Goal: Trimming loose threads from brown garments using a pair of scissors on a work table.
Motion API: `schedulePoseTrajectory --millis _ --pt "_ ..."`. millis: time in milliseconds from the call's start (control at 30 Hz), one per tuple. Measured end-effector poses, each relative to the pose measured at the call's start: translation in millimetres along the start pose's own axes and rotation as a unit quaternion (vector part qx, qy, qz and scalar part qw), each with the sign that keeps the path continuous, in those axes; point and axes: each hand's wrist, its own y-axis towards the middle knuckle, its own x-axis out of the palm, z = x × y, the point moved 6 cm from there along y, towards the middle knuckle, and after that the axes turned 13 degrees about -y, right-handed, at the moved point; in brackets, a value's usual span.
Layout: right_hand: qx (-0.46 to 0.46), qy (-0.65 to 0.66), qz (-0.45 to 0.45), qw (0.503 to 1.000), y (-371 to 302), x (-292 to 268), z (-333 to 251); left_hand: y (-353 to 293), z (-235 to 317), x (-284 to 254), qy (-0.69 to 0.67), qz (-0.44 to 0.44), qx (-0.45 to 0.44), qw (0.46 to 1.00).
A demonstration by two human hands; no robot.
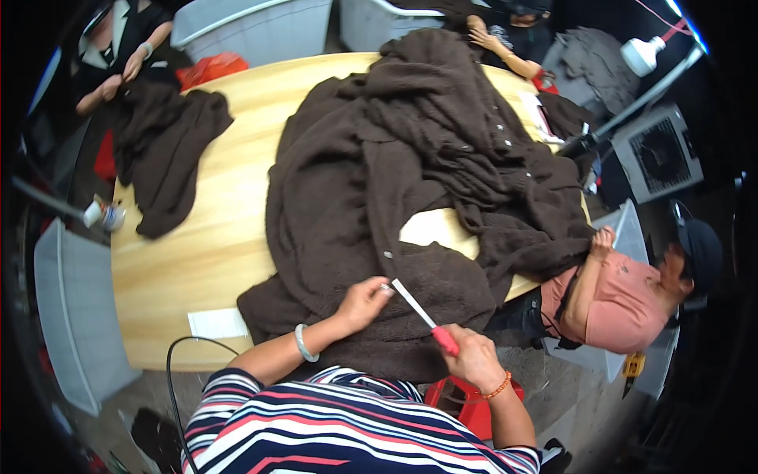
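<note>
A large heap of dark brown fleecy garments point(332, 182) with small shiny buttons lies on the table in front of me. My left hand point(363, 305) is closed over its near part, fingertips pinched on a small shiny piece point(385, 287) too small to name. In my right hand point(475, 359) is a tool with a red handle point(445, 341) and a long, narrow, flat metal blade point(414, 303). Its tip points up and left, close to the left fingertips. One shiny button point(388, 255) shows on the fabric just beyond them.
The pale wooden table point(237, 142) carries a white paper point(217, 323) at its near left. Another person point(624, 304) grips fabric at the right edge. At the far left, one point(118, 47) handles a brown garment point(170, 158); another sits far right. Grey bins point(83, 316) surround the table.
</note>
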Motion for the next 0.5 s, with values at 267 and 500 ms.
schedulePoseTrajectory --millis 267,500 --pt "0.006 -0.01 0.091 0.996 35.9 -33.9 9.9 -56.3 64.0 66.8 0.116 -0.503 -0.02 0.856" --pt "0.0 -0.013 0.077 0.997 44.4 -23.3 17.8 80.2 -10.4 -257.6 0.251 0.479 0.05 0.84"
